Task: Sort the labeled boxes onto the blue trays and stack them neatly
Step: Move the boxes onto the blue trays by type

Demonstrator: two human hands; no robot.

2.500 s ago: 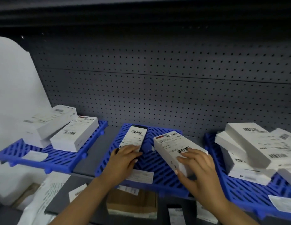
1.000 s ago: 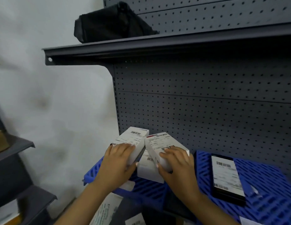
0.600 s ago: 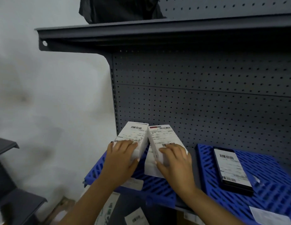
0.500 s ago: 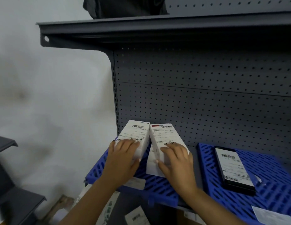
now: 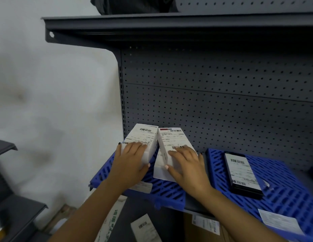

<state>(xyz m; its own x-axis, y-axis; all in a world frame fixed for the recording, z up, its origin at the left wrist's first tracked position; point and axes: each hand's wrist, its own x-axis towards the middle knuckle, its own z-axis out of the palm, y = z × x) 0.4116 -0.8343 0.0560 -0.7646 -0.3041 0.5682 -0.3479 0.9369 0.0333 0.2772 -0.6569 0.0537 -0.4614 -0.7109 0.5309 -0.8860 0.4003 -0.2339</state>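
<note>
two white labelled boxes sit side by side on the left tray [image 5: 162,194], labels up, long edges touching at the far end. the left box [image 5: 143,137] lies under the left hand [image 5: 131,161]; the right box [image 5: 171,142] lies under the right hand [image 5: 185,165] and looks to rest on a third white box [image 5: 160,170], part of which pokes out below it, so a small stack seems to have begun here. the left hand has its fingers laid over the top and its thumb curled down the near right side, clamped on the box. the right hand has fingers spread on the label and thumb hooked down the left side face, gripping too.

as a judgement, this tray is close to done: the boxes are on it and the hands appear to be squaring them up. the pair splays a little toward the near end and the lower box is not flush with the one above, so neat alignment is still left.

on the right tray [image 5: 283,193], well apart, one dark box [image 5: 241,173] with a white label lies flat and alone; whether it is sorted correctly cannot be told, the labels being too small to read. a loose slip [image 5: 279,220] lies at that tray's near edge.

below the shelf, another labelled box [image 5: 145,227] and a carton [image 5: 204,226] show, perhaps still to sort. behind stands the pegboard [image 5: 222,102], and an upper shelf [image 5: 169,21] holds something dark.
</note>
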